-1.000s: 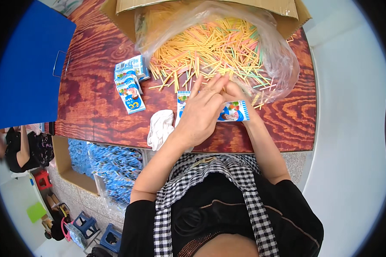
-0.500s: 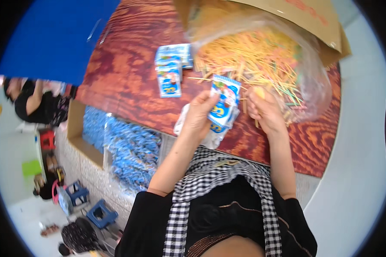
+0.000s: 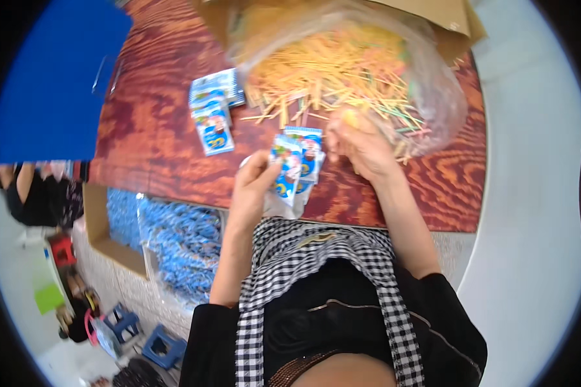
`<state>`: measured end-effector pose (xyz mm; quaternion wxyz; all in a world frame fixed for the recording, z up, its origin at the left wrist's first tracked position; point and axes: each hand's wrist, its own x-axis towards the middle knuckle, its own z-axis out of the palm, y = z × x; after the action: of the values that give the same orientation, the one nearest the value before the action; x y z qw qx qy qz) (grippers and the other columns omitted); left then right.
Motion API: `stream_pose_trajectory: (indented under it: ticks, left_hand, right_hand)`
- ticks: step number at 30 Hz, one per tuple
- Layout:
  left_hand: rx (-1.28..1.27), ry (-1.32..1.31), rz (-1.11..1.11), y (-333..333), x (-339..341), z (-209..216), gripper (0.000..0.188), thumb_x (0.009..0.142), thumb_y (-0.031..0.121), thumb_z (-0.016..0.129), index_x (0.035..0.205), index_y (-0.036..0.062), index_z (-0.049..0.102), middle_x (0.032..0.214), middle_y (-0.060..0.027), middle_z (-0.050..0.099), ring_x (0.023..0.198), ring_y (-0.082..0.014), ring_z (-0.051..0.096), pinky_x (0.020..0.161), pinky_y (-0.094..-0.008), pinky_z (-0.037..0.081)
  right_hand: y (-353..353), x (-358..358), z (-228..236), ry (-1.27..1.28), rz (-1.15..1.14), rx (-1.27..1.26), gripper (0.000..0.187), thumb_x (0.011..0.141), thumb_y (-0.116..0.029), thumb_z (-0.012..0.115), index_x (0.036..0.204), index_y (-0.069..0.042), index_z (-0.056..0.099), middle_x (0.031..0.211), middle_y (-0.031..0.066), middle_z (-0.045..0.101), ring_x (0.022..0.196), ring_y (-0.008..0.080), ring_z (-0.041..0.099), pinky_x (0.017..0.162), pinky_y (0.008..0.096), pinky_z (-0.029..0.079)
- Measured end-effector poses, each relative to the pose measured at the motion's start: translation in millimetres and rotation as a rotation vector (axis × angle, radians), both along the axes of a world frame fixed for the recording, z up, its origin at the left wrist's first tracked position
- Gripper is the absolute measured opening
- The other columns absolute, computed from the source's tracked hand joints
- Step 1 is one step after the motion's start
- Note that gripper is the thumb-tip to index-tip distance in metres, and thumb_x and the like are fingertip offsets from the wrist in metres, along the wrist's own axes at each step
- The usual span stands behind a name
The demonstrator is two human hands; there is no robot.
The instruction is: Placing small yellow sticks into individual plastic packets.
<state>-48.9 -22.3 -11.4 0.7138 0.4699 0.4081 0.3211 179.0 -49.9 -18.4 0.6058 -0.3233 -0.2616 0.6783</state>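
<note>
My left hand [image 3: 250,188] is closed around several small blue-and-white printed packets [image 3: 286,160], fanned over one another, with the thumb on the top one. White material shows beneath them. To their right, my right hand [image 3: 368,147] is closed with its fingers curled; what it grips is hidden by the fingers and blur. It is at the near edge of a heap of thin yellow, pink and green sticks [image 3: 329,68], spilling from a clear plastic bag [image 3: 450,113]. A small pile of similar packets [image 3: 214,132] lies farther left on the table.
The reddish wood-patterned table [image 3: 150,122] carries a cardboard box [image 3: 455,19] behind the bag. A blue panel [image 3: 51,84] covers the far left. Below the table's left edge stands a carton [image 3: 119,255] of blue packets. Blue stools [image 3: 164,347] and another person [image 3: 39,197] are beyond.
The whole view has shifted, with the table's things now farther left. In my left hand the packets are more spread, a second one showing beside the top one. My right hand stays by the sticks.
</note>
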Motion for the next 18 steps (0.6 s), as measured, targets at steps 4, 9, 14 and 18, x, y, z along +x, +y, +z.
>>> stream_pose_trajectory:
  ticks: [4,9,14,18]
  left_hand:
    - [-0.318,-0.593,-0.030,7.0,3.0,-16.6,0.016,0.095,0.016,0.052,0.104,0.0037,0.057,0.093,-0.0056,0.062,0.086,-0.0142,0.060,0.079,-0.0293,0.050]
    - [-0.713,-0.832,0.028,-6.2,55.0,-3.4,0.022,0.093,0.013,0.046,0.103,-0.0037,0.057,0.132,-0.0256,0.046,0.130,-0.0370,0.038,0.113,-0.0469,0.025]
    - [-0.773,-0.954,0.007,-7.7,69.8,1.0,0.018,0.092,0.010,0.046,0.095,-0.0043,0.057,0.126,-0.0229,0.051,0.129,-0.0350,0.039,0.112,-0.0453,0.028]
    - [-0.757,-0.907,-0.005,-8.3,66.2,-2.6,0.018,0.094,0.014,0.047,0.098,-0.0010,0.056,0.123,-0.0208,0.053,0.126,-0.0336,0.043,0.110,-0.0451,0.031]
  right_hand:
    - [-2.0,-6.1,5.9,-0.054,-0.087,0.117,0.010,0.095,-0.015,0.053,0.097,-0.005,0.052,0.074,0.0028,0.054,0.066,0.0111,0.054,0.058,0.0231,0.044]
    - [-6.3,-22.6,14.3,-0.438,-0.355,0.224,0.010,0.094,-0.012,0.054,0.098,-0.002,0.053,0.079,0.0023,0.053,0.072,0.0088,0.051,0.067,0.0215,0.043]
    - [-12.5,-26.3,1.2,-0.847,-0.469,0.299,0.007,0.093,-0.007,0.054,0.096,-0.001,0.053,0.087,0.0035,0.054,0.078,0.0085,0.053,0.072,0.0217,0.044]
    - [-19.8,-33.2,1.3,-0.550,-0.382,0.109,0.006,0.094,-0.006,0.053,0.096,0.000,0.053,0.087,0.0047,0.056,0.076,0.0098,0.056,0.070,0.0219,0.046]
